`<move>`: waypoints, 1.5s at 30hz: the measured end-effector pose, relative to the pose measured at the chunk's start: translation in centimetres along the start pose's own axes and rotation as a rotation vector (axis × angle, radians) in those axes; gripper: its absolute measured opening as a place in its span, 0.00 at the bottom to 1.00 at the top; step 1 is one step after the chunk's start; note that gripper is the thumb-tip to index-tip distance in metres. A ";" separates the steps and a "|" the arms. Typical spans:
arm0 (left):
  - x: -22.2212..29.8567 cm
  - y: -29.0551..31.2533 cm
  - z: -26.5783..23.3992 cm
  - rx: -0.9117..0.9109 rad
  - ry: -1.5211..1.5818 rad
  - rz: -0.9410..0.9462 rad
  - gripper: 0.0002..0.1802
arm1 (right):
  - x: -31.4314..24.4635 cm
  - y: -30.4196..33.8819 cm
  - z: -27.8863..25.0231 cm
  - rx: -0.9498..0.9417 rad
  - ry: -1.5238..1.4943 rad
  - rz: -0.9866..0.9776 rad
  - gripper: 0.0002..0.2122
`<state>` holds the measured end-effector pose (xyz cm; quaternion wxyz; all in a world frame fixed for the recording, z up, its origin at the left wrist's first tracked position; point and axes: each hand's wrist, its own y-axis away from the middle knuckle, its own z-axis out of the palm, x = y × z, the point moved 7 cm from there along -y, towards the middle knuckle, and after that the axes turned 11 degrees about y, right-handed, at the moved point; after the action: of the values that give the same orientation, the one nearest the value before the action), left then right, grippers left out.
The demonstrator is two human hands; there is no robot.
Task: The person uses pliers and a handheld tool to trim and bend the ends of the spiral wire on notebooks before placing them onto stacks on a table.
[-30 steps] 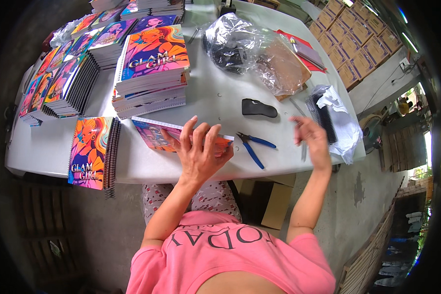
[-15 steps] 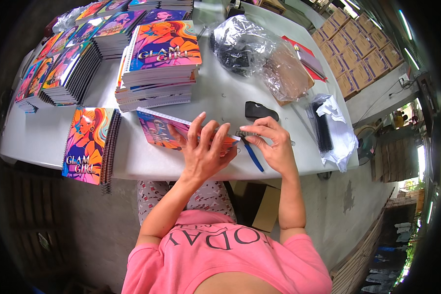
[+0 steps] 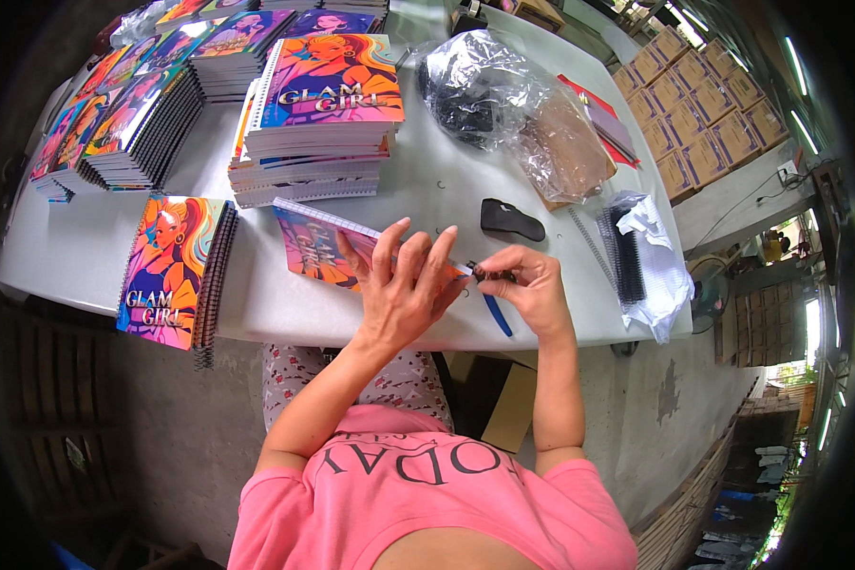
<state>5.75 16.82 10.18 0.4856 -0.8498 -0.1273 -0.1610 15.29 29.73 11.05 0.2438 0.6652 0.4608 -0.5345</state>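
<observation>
My left hand (image 3: 397, 290) grips a notebook (image 3: 306, 252) with a bright illustrated cover, its fingers spread over the upper edge and the thumb on the cover. The notebook is tilted up, its punched edge uppermost. At that edge's right end, my right hand (image 3: 534, 290) pinches a dark spiral binding coil (image 3: 484, 273) between thumb and fingers. Whether the coil's tip is in the holes is too small to tell. Beneath the right hand lies a blue-handled tool (image 3: 497, 315), its head hidden. Just beyond is a black curved object (image 3: 513, 220).
Left of me are coil-bound notebooks (image 3: 166, 275) at the table edge. A tall stack of notebooks (image 3: 323, 95) stands ahead, more stacks (image 3: 152, 123) behind it to the left. Clear plastic bags (image 3: 484, 85) lie at the far right; black coils (image 3: 627, 256) in white wrapping lie nearer.
My right hand has moved slightly down, its fingers closing more tightly around the coil by the notebook's end. More of the blue-handled tool is covered. The left hand keeps its grip.
</observation>
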 end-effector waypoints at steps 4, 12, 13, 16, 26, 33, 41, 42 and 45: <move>-0.2 0.5 0.5 -0.080 -0.069 0.026 0.29 | -2.4 -0.2 0.4 -0.060 0.302 -0.137 0.09; 1.2 -1.2 -0.2 -0.129 -0.189 -0.081 0.30 | -3.5 0.3 0.1 -0.114 0.566 0.095 0.09; 1.3 -1.3 -0.3 -0.131 -0.186 -0.087 0.30 | -3.3 0.4 0.3 -0.121 0.591 0.150 0.10; 1.4 -1.2 -0.5 -0.178 -0.144 -0.104 0.35 | -3.6 0.6 0.4 0.019 0.489 0.052 0.10; 1.5 -1.2 -0.6 -0.162 -0.155 -0.086 0.34 | -5.3 1.0 0.4 0.244 0.659 -0.290 0.11; 1.6 -1.2 -0.6 -0.157 -0.147 -0.086 0.35 | -4.7 0.5 0.3 0.091 0.595 -0.132 0.07; 1.2 -1.1 -0.6 -0.124 -0.158 -0.078 0.36 | -3.0 0.5 0.2 -0.008 0.427 0.108 0.10; 1.2 -1.1 -0.9 -0.109 -0.158 -0.077 0.37 | -3.1 0.7 0.7 -0.004 0.370 0.204 0.11; 0.3 -1.3 -1.7 -0.106 -0.115 -0.115 0.39 | -2.4 1.2 0.7 0.008 0.269 0.230 0.13</move>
<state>5.32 16.01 12.17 0.4217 -0.8733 -0.1950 -0.1462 15.96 27.78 12.91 0.2367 0.7799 0.4081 -0.4113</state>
